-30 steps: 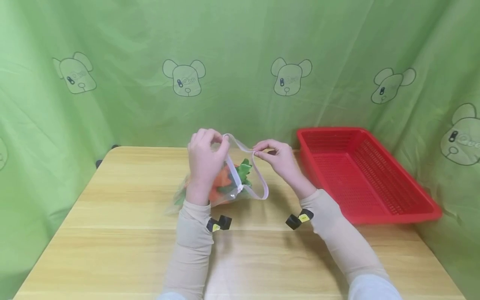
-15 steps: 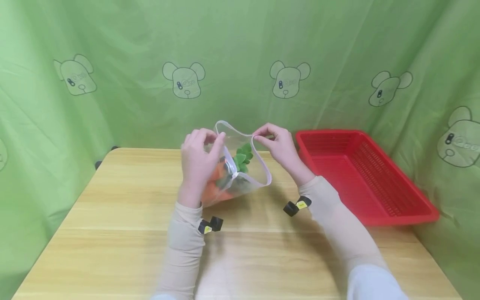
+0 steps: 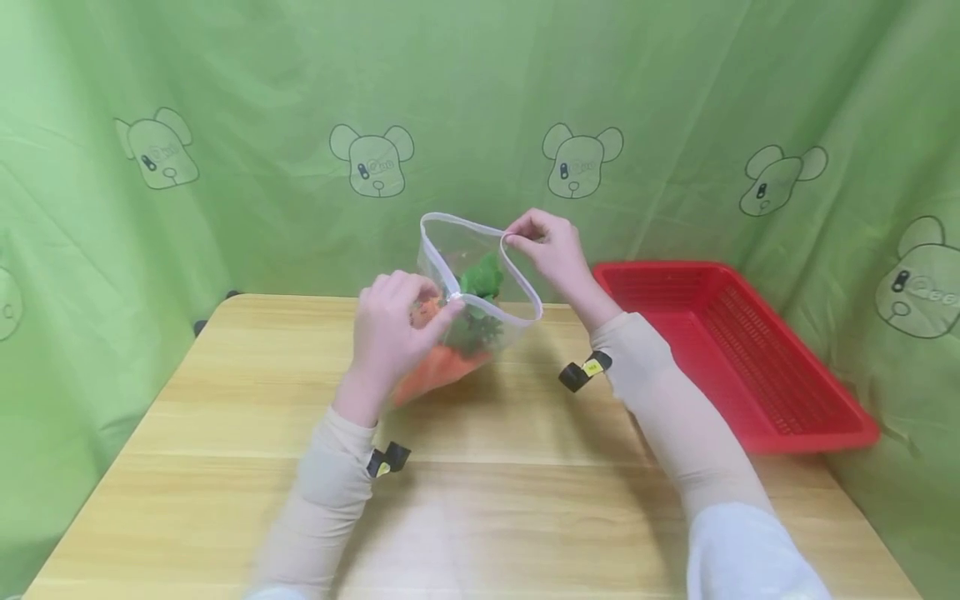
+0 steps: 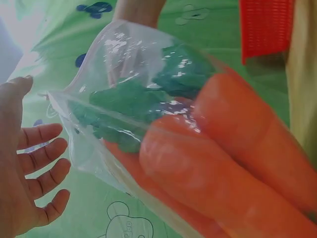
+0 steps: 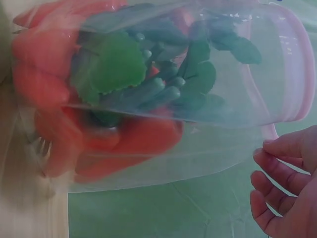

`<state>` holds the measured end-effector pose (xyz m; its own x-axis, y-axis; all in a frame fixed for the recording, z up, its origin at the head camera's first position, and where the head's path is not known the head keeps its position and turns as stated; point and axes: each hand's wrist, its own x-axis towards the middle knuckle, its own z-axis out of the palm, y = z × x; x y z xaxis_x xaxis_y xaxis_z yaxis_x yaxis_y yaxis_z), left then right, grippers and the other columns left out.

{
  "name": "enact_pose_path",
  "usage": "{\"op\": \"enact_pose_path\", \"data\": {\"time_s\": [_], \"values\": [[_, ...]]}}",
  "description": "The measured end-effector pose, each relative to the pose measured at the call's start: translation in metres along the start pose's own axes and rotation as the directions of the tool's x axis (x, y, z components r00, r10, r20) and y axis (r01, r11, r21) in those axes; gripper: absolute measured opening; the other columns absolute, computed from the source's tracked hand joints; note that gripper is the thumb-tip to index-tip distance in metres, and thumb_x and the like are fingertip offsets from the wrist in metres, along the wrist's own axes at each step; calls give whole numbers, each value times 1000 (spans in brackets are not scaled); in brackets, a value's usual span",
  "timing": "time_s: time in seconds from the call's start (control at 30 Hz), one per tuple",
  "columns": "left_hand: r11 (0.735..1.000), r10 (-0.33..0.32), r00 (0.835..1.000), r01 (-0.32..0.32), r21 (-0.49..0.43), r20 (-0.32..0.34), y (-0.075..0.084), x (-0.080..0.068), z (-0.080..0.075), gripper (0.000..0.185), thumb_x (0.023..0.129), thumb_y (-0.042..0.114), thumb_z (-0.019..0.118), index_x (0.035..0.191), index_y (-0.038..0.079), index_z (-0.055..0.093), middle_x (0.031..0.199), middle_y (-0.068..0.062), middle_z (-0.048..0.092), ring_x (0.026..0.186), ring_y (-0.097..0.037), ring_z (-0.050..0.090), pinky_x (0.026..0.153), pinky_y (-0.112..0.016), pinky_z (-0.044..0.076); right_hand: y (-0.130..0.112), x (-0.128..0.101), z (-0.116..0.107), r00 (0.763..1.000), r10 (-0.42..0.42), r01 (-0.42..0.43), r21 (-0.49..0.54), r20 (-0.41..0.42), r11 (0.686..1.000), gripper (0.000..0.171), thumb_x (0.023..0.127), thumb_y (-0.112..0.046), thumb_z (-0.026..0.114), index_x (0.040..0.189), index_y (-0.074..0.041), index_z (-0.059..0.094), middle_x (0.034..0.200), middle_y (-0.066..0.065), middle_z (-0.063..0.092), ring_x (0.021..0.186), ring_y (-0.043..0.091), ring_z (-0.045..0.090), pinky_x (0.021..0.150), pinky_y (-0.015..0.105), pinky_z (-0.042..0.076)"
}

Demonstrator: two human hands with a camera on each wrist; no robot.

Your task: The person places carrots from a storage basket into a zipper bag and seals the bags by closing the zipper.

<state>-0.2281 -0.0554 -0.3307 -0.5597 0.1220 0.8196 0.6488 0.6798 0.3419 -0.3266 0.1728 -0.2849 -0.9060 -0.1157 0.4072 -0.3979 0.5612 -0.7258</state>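
Head view: near edge of the wooden counter point(image 3: 525, 517) bare between two beige sleeves. Left hand point(image 3: 390, 333) sits lower and nearer than half a second ago, its wrist drawn back toward the body; its grip is closed, fingertips pinching the near side of the clear zip bag point(image 3: 468, 312) at the white zipper slider. In the left wrist view the fingers point(image 4: 42, 166) look spread and lie beside the film. Right hand point(image 3: 547, 250) has risen, thumb and forefinger pinching the far right of the bag's rim. The mouth now gapes wider than before, and the bag has been lifted clear above the counter's far half, tilted with its bottom toward the left hand. Inside: orange carrots point(image 4: 223, 163) low in the bag, their green tops point(image 3: 480, 279) up near the opening. Right wrist view shows the same contents, blurred. Red basket point(image 3: 750, 400) stays at the far right of the counter, well apart from the bag. Green bear-print curtain point(image 3: 225, 125) behind.
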Motion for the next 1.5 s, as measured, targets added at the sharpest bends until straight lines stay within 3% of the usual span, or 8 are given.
{"op": "enact_pose_path", "data": {"time_s": [0.17, 0.47, 0.57, 0.73, 0.97, 1.27, 1.4, 1.5], "values": [[997, 65, 997, -66, 44, 35, -3, -5, 3, 25, 82, 33, 72, 90, 10, 66, 83, -6, 67, 77, -25, 57, 67, -37, 41, 2, 8, -1, 1000, 25, -25, 12, 3, 1000, 14, 89, -12, 68, 100, -4, 68, 96, 13, 71, 81, 10, 59, 80, 26, 49], [995, 70, 997, -66, 75, -45, -25, 3, -10, 11, 86, 13, 67, 92, 3, 67, 87, -13, 69, 79, -30, 58, 68, -41, 44, 11, 22, -15, 995, 89, -88, 18, -44, 996, 16, 90, -14, 66, 103, -4, 67, 95, 5, 70, 82, 6, 58, 79, 24, 49], [995, 30, 999, -26, 99, -39, -37, 8, -16, 13, 87, 14, 67, 93, 3, 67, 89, -14, 69, 81, -31, 59, 69, -42, 45, 14, 24, -21, 993, 99, -98, 24, -59, 995, 17, 91, -14, 66, 104, -3, 67, 91, -1, 69, 82, 5, 57, 78, 22, 47], [989, -100, 995, 101, 105, -11, -56, 17, -25, 15, 89, 16, 66, 96, 2, 67, 92, -15, 67, 83, -32, 57, 72, -42, 43, 19, 25, -29, 987, 116, -110, 57, -110, 992, 15, 90, -12, 66, 102, -3, 68, 79, -12, 62, 76, 4, 54, 68, 18, 45], [959, -274, 959, 267, 96, 74, -80, 32, -28, 20, 92, 21, 64, 100, 3, 66, 96, -14, 65, 88, -30, 56, 79, -43, 43, 23, 25, -35, 979, 149, -136, 92, -140, 986, 12, 90, -11, 66, 100, -5, 68, 77, -14, 58, 74, 6, 51, 64, 18, 43], [933, -361, 921, 359, 42, 146, -102, 55, -12, 21, 92, 22, 64, 104, 4, 66, 94, -12, 61, 86, -26, 55, 80, -38, 47, 21, 22, -40, 966, 169, -155, 85, -196, 984, 9, 90, -14, 67, 98, -10, 69, 79, -12, 55, 79, 6, 49, 71, 20, 42], [914, -397, 897, 406, -7, 193, -106, 49, -10, 20, 92, 19, 64, 104, 3, 66, 93, -13, 61, 85, -24, 55, 78, -35, 47, 26, 4, -39, 968, 165, -148, 98, -188, 984, 14, 90, -15, 67, 102, -7, 68, 79, -13, 56, 79, 5, 50, 72, 19, 43], [908, -401, 891, 417, -36, 212, -104, 40, -14, 18, 91, 18, 65, 103, 3, 67, 91, -13, 62, 83, -24, 55, 77, -34, 46, 28, -13, -39, 970, 166, -147, 119, -176, 982, 19, 89, -16, 68, 105, -5, 67, 80, -13, 57, 80, 7, 50, 73, 20, 43]]}}
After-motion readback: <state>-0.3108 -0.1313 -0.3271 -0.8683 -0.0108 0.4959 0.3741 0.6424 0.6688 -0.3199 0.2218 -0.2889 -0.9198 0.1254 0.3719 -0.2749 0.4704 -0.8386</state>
